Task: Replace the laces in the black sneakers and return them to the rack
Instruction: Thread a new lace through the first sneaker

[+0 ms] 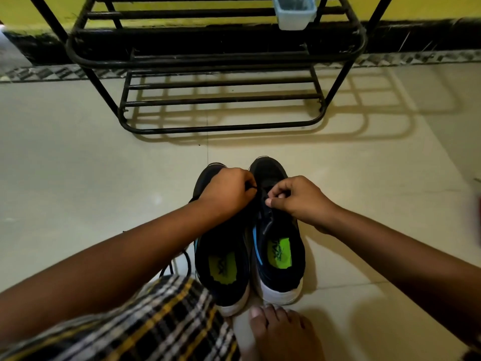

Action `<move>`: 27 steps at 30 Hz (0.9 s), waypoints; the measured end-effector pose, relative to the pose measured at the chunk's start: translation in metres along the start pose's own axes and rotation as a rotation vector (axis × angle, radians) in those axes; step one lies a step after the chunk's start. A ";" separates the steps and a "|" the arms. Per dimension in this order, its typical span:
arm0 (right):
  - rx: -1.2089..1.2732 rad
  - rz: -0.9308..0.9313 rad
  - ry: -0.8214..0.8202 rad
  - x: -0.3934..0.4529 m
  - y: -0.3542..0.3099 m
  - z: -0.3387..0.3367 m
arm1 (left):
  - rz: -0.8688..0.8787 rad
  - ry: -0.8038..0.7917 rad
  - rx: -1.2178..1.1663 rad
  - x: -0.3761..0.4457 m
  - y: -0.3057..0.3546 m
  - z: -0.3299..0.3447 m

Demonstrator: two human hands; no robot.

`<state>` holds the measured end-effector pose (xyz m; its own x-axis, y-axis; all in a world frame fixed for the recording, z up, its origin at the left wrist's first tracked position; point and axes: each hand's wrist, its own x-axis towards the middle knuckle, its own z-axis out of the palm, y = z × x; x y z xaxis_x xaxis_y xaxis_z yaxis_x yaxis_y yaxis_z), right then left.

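Two black sneakers with white soles and green insoles stand side by side on the floor, toes pointing away from me: the left sneaker (223, 269) and the right sneaker (279, 259). My left hand (229, 191) pinches a black lace end over the right sneaker's eyelets. My right hand (294, 198) pinches the lace on the other side of the same shoe. A loose black lace (179, 261) trails on the floor left of the left sneaker, partly hidden by my forearm.
A black metal shoe rack (221, 100) stands against the yellow wall ahead, with bare lower shelves. A pale plastic tub (294, 11) sits on an upper shelf. My bare foot (281, 332) and checked cloth (156, 324) are close behind the shoes.
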<state>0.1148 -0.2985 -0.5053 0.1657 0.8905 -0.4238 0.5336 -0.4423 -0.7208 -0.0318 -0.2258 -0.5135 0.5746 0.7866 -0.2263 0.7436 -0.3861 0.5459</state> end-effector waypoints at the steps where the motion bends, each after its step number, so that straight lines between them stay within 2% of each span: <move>1: -0.002 -0.005 0.003 -0.001 0.000 0.000 | 0.004 -0.003 0.030 0.000 0.002 0.000; 3: -0.022 -0.019 0.009 -0.002 -0.001 0.001 | 0.025 0.003 0.133 -0.001 0.007 -0.001; 7: -0.124 -0.080 0.047 -0.004 0.000 0.006 | 0.123 0.034 0.504 -0.003 0.020 0.002; 9: -0.179 -0.101 0.059 -0.006 0.000 0.009 | 0.157 0.033 0.550 -0.002 0.022 0.005; 11: -0.195 -0.103 0.057 -0.007 0.003 0.012 | 0.144 0.030 0.494 -0.002 0.023 0.007; 15: -0.036 -0.085 0.071 -0.012 0.010 0.012 | 0.003 0.003 0.155 -0.004 0.014 0.004; 18: 0.056 -0.049 0.051 -0.012 0.012 0.010 | 0.013 0.008 0.002 -0.004 0.005 0.001; 21: -0.008 -0.059 0.073 -0.006 0.015 0.007 | 0.030 0.032 -0.125 -0.005 0.000 -0.002; 25: -0.253 -0.203 0.106 -0.004 0.016 0.008 | 0.045 0.298 -0.288 -0.010 -0.008 -0.003; 27: -0.346 -0.253 0.124 -0.004 0.016 0.010 | 0.056 0.364 -0.362 -0.014 -0.011 -0.004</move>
<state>0.1143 -0.3103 -0.5202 0.0806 0.9816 -0.1733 0.8126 -0.1654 -0.5588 -0.0491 -0.2304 -0.5128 0.4062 0.9110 0.0712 0.5124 -0.2916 0.8077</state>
